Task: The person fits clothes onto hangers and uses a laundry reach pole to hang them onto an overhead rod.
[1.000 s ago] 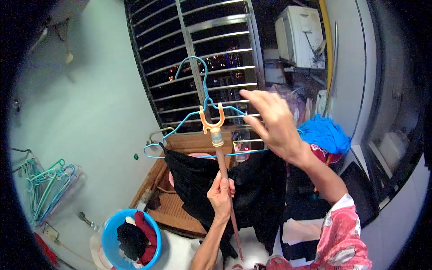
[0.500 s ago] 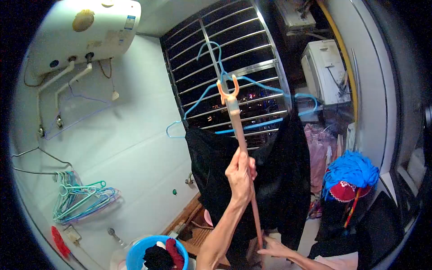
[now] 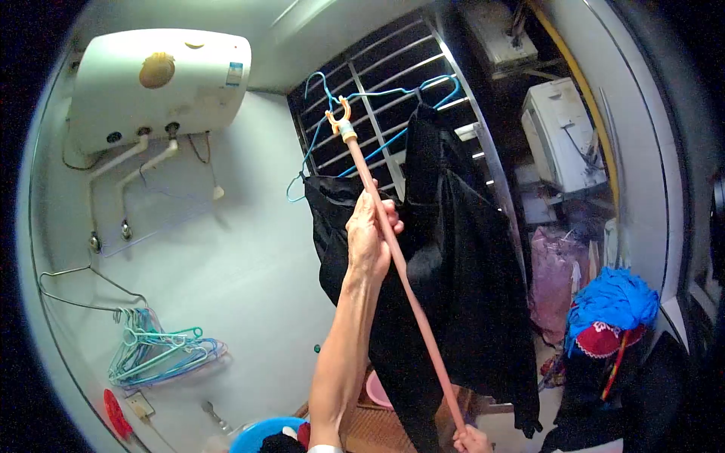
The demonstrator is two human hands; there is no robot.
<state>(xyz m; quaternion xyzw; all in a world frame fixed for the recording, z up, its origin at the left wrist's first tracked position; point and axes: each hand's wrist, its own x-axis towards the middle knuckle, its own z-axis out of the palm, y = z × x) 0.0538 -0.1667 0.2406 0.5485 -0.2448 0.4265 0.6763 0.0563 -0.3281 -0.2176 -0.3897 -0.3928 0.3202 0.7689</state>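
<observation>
A long pink pole slants up through the middle of the view, with an orange forked hook at its top. My left hand is wrapped round its upper half. Low in the view, my right hand closes on the pole's lower end. The fork holds up a blue wire hanger at its neck, and the hanger tilts with its right side higher. Black trousers hang from the hanger behind the pole and my left forearm.
A white water heater is on the left wall, above bunched hangers. A blue bucket with clothes stands below. Window bars are behind the hanger. Blue cloth hangs at right.
The view has tilted upward. My right hand has come down from beside the hanger to the pole's lower end. Pole, hanger and trousers have risen, and the pole now leans left at its top.
</observation>
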